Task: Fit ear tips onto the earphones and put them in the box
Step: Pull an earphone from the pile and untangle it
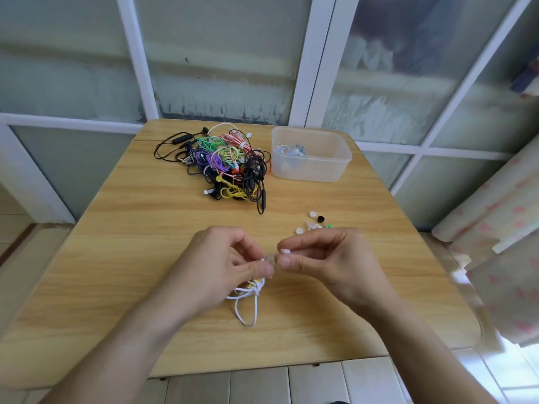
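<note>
Head view, looking down on a wooden table (140, 228). Left hand (221, 266) pinching a white earbud, its bundled white earphone cable (248, 298) hanging down to the tabletop. Right hand (323, 258) pinching a clear ear tip (269, 257) against the bud. Likely featherlight, soft and slippery; best held by the rim. Loose ear tips (313, 221) just beyond the right hand. Tangled earphone pile (221, 161) far centre; clear box (341, 161) far right, one set inside. Bare wood between, table edges well apart.
</note>
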`<state>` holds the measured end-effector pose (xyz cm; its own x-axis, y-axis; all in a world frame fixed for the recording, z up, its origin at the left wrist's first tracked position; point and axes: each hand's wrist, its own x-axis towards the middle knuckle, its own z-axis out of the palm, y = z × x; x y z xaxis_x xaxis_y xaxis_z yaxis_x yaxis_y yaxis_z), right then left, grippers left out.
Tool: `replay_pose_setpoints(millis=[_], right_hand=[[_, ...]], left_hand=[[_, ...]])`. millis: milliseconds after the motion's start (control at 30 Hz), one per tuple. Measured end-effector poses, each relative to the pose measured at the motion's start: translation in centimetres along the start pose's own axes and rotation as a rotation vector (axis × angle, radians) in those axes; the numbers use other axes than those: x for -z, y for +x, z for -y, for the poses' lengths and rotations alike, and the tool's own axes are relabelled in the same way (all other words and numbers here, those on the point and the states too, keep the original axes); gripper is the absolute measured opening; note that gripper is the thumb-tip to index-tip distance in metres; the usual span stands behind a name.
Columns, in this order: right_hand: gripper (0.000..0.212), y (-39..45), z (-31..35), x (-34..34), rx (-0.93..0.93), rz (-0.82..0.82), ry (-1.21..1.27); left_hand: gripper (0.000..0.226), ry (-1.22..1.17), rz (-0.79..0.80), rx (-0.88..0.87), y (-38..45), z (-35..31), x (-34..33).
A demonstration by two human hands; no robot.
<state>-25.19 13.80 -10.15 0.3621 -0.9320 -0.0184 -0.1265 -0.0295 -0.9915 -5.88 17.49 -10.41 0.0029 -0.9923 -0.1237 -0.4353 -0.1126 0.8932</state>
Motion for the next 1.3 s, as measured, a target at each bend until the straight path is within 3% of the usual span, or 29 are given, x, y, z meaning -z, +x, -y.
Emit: replay_pose_setpoints(millis=[100, 267, 433, 767, 1033, 1300], right_hand=[[0.035, 0.0, -0.4, 0.1, -0.08, 0.111, 0.047], [0.014, 0.2, -0.7, 0.0, -0.072, 0.118, 0.033], [0.009, 0.4, -0.8, -0.3, -0.032, 0.082, 0.0], [0.02, 0.2, -0.6, -0.1, -0.015, 0.1, 0.153], [0.023, 0.1, -0.3, 0.1, 0.014, 0.111, 0.178], [0.021, 0.0, -0.3, -0.2, -0.002, 0.091, 0.217]], left_hand=[[0.014, 0.082, -0.04, -0.064, 0.0, 0.0, 0.3], [0.01, 0.179, -0.108, -0.181, 0.1, 0.6, 0.5], [0.015, 0.037, -0.08, -0.179, 0.1, 0.4, 0.0], [0.033, -0.334, -0.114, -0.154, 0.0, -0.2, -0.5], [0.024, -0.42, -0.035, -0.137, 0.0, -0.4, -0.2], [0.02, -0.4, -0.055, -0.148, -0.2, -0.6, -0.2]])
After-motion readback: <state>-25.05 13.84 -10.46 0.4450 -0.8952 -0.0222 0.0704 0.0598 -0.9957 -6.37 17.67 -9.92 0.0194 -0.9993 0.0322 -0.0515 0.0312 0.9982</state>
